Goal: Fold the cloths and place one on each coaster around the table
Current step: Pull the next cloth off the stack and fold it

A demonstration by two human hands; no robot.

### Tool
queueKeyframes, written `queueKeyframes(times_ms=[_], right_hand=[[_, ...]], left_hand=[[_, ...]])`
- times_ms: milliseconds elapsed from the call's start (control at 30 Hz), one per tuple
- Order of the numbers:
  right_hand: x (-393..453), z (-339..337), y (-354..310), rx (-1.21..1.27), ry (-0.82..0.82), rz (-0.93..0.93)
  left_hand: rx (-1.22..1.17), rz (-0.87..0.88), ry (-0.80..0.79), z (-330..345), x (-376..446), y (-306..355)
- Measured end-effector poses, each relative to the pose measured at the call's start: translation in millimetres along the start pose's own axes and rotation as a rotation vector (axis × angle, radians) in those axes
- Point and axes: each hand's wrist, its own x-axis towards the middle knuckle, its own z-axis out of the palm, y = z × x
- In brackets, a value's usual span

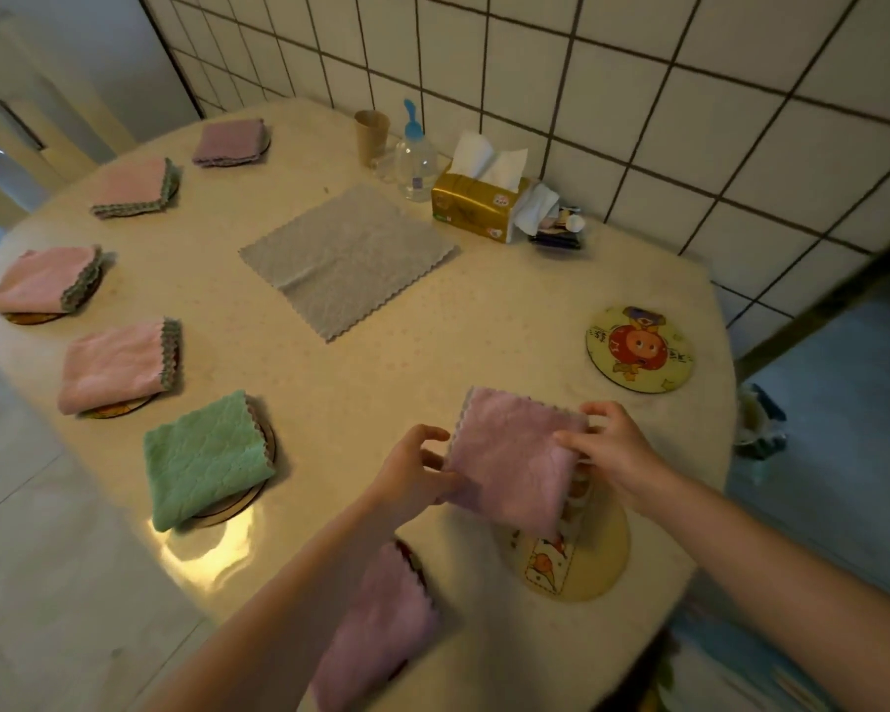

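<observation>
Mauve folded cloth (512, 462) pinched between both hands' grip; left hand (416, 467), right hand (615, 449).

A wall (638, 69) of white square tiles with dark grout is running behind the cream, rounded desk (432, 362), whose glossy top is catching a bright glare near its front edge. Pale tiled floor (32, 531) is showing at the left, where a light wooden chair (27, 95) is standing.
</observation>
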Motion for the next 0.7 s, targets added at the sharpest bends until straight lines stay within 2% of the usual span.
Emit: queueKeyframes(times_ms=[167,333,400,533,700], right_hand=[[-17,-37,46,-0.043,0.133,0.066],[-17,-40,76,-0.213,0.177,-0.016],[-16,-34,78,-0.274,0.178,-0.071],[-17,-27,81,-0.473,0.201,-0.275],[-19,-31,91,-0.847,0.194,-0.435]], left_hand=[[0.071,-0.058,-0.059,67,-25,-30],[0.145,-0.041,0.039,100,-37,-51],[0.231,0.014,0.056,100,-38,-53],[0.489,0.128,-0.038,94,-37,-53],[0.64,0.119,-0.088,94,-28,-53]])
